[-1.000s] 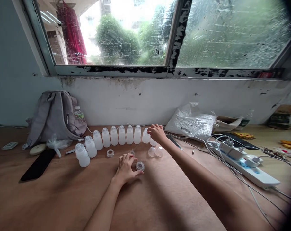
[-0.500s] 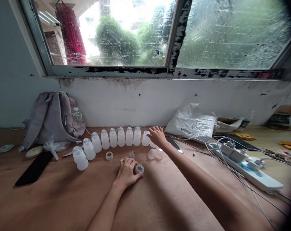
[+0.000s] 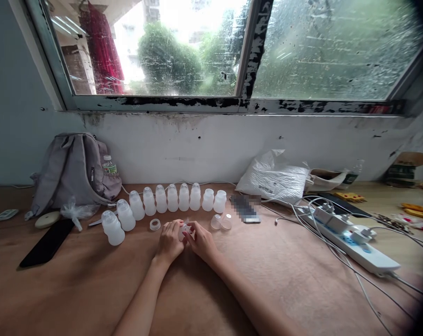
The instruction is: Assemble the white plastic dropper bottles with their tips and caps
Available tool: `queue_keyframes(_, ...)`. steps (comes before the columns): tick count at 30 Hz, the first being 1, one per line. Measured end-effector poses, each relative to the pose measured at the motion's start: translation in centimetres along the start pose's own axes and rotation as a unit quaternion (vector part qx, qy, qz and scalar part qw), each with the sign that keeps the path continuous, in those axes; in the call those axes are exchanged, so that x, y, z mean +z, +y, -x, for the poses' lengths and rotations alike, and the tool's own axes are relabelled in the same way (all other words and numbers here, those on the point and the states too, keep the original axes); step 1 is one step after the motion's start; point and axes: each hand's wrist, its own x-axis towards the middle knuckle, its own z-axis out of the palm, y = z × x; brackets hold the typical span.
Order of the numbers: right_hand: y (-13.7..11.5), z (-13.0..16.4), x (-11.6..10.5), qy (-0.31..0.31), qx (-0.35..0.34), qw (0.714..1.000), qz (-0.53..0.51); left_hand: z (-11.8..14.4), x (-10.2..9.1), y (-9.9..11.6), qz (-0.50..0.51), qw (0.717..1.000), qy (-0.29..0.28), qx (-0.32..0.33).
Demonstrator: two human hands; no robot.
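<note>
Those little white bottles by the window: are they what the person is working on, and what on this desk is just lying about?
In use:
left hand and right hand, together holding a small clear cap piece
row of white bottles
loose ring
two clear caps

Lying about:
grey backpack
black phone
power strip
plastic bag

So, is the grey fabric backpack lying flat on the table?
No, the grey fabric backpack stands upright, leaning against the wall at the brown table's far left.

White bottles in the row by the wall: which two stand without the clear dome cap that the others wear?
The two at the right end of the row, nearest the blurred phone. Their tops look flat and shorter; two clear caps lie just in front.
</note>
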Motion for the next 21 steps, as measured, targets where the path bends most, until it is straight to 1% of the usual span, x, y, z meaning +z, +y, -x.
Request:
queue_keyframes(5,0.9,0.5,0.6,0.007,0.000,0.998,-0.057,0.0,0.3,-0.1,0.014,0.999,-0.024,0.017)
queue_keyframes(12,1.4,0.5,1.0,0.008,0.002,0.997,-0.072,-0.1,0.5,-0.3,0.004,0.999,-0.028,0.029)
queue_keyframes(18,1.7,0.3,0.9,0.016,0.007,0.996,-0.091,-0.3,-0.2,0.1,-0.002,0.998,-0.061,0.017)
queue_keyframes(20,1.7,0.2,0.5,0.020,0.008,0.995,-0.100,-0.3,-0.3,-0.2,-0.023,0.998,-0.062,-0.002)
queue_keyframes(21,1.7,0.2,0.3,0.027,0.012,0.995,-0.100,-0.3,-0.3,-0.5,-0.044,0.997,-0.055,-0.021)
